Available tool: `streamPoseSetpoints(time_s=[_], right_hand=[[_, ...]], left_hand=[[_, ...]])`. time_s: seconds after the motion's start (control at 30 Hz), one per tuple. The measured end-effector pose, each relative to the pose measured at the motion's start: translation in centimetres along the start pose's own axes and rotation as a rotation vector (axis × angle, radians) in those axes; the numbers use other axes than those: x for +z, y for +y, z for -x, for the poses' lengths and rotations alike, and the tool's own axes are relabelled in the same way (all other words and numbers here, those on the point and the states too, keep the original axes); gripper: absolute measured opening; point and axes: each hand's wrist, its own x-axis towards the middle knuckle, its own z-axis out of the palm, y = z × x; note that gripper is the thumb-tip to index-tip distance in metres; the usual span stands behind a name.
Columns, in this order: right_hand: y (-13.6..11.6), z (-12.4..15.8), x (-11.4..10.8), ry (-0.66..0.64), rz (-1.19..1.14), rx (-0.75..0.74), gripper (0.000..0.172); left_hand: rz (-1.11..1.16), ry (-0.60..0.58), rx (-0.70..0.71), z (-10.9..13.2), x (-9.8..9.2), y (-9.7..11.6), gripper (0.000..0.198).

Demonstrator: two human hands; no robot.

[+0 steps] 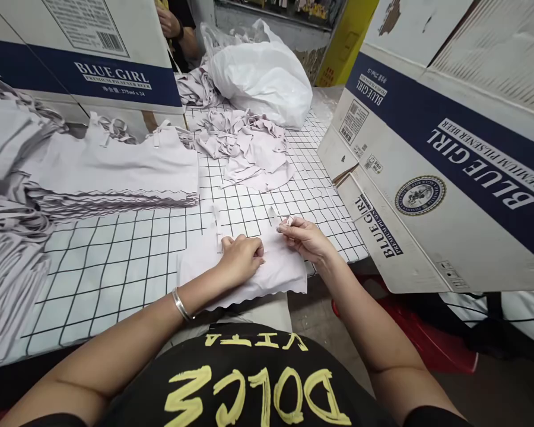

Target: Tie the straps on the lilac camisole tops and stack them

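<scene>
A pale pinkish-white strappy top [287, 268] lies flat at the table's front edge, its wavy hem towards me and slightly over the edge. My left hand [242, 258] rests on its middle with the fingers curled in; whatever they hold is hidden. Near the top's upper right, my right hand [305, 237] pinches a shoulder strap [289, 220] between thumb and fingers. The other strap [216, 222] stretches away from me on the tabletop, left of centre.
Stacked similar tops [129, 163] stand at left, beside folded pieces [11, 290]. Behind lie a loose fabric pile [253, 148] and a white plastic bag [267, 77]. Cardboard boxes [84, 77] flank the checked table [115, 267], another carton [427, 154] at right. Another person's hand [169, 24] shows behind.
</scene>
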Motion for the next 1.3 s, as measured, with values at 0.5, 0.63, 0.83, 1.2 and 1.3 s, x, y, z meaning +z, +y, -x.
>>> streamPoseSetpoints(time_s=[0.5, 0.63, 0.83, 1.2, 1.3], right_hand=[[2.8, 0.9, 1.2, -0.161, 0.201, -0.250, 0.033], [3.6, 0.8, 1.1, -0.202, 0.214, -0.251, 0.033], [4.4, 0.7, 1.0, -0.223, 0.205, -0.221, 0.031], [2.8, 1.2, 0.9, -0.242, 0.499, -0.293, 0.024], [2.0, 1.2, 0.8, -0.278, 0.676, -0.341, 0.016]], left_hand=[[0.145, 0.030, -0.060, 0.1, -0.2, 0.4, 0.012], [0.161, 0.036, -0.060, 0.0, 0.0, 0.2, 0.012], [0.182, 0.025, -0.075, -0.1, -0.1, 0.2, 0.016], [0.218, 0.048, -0.061, 0.1, 0.3, 0.0, 0.015], [0.227, 0.072, -0.054, 0.2, 0.4, 0.3, 0.015]])
